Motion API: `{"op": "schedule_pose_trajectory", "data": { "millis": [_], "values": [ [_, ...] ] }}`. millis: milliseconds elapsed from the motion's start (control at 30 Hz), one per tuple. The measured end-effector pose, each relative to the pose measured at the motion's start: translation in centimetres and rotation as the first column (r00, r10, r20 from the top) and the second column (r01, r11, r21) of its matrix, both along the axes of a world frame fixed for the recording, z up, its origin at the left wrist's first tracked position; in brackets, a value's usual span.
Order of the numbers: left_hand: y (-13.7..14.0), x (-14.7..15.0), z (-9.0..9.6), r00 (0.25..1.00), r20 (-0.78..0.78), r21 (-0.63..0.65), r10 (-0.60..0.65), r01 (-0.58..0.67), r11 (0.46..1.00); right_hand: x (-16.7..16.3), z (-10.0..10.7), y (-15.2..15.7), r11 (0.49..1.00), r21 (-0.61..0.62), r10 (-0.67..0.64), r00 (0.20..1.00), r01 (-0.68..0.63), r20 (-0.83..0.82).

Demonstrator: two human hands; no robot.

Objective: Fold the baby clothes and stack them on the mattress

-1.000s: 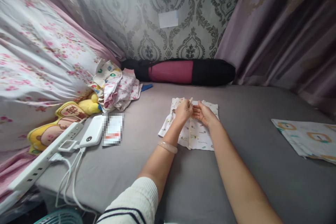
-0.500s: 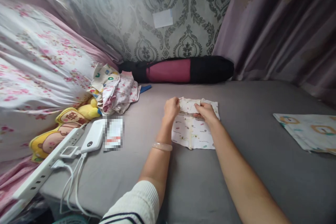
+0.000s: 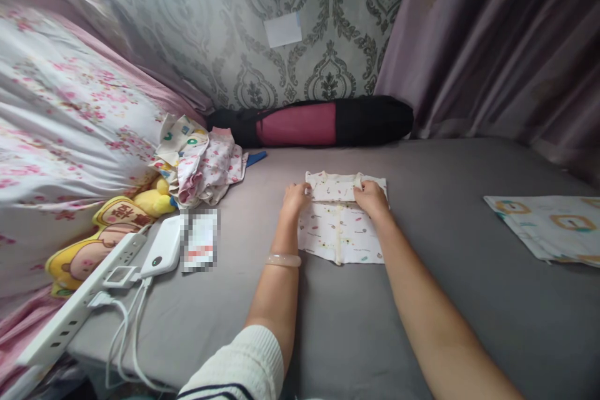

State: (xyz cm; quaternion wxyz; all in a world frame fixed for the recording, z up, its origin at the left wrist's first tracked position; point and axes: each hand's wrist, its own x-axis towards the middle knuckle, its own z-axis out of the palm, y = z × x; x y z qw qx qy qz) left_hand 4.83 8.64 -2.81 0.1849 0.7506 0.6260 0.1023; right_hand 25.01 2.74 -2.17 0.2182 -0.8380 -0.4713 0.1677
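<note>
A small white printed baby shirt (image 3: 351, 234) lies on the grey bed sheet (image 3: 347, 325), its upper part folded down over the body. My left hand (image 3: 296, 195), with a pale bangle on the wrist, grips the left end of the folded flap. On the other side my right hand (image 3: 372, 197) pinches the flap near its right end, thumb on top. Both hands are closed on the fabric, and some fingertips are hidden beneath it. A yellowish seam runs down the middle of the shirt.
A pile of crumpled clothes (image 3: 210, 165) and yellow plush toys (image 3: 98, 231) lie at left. Near them are a white power bank (image 3: 162, 247), a power strip (image 3: 79, 300) with cables and a blurred packet (image 3: 200, 240). A black-and-pink bag (image 3: 300, 123) lies along the wall; folded cloth (image 3: 553, 225) rests right.
My left hand has shifted slightly left and down to the flap's end. The flap now lies flatter and wider. My right hand has kept its pinch, and the view has turned slightly.
</note>
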Motion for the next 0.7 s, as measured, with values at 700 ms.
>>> {"op": "schedule_pose_trajectory", "data": {
  "millis": [700],
  "values": [
    [-0.4, 3.7, -1.5, 0.96, 0.015, 0.36, -0.279, 0.255, 0.897, -3.4, -0.4, -0.6, 0.928, 0.106, 0.298, 0.88, -0.358, 0.369]
  ]
}}
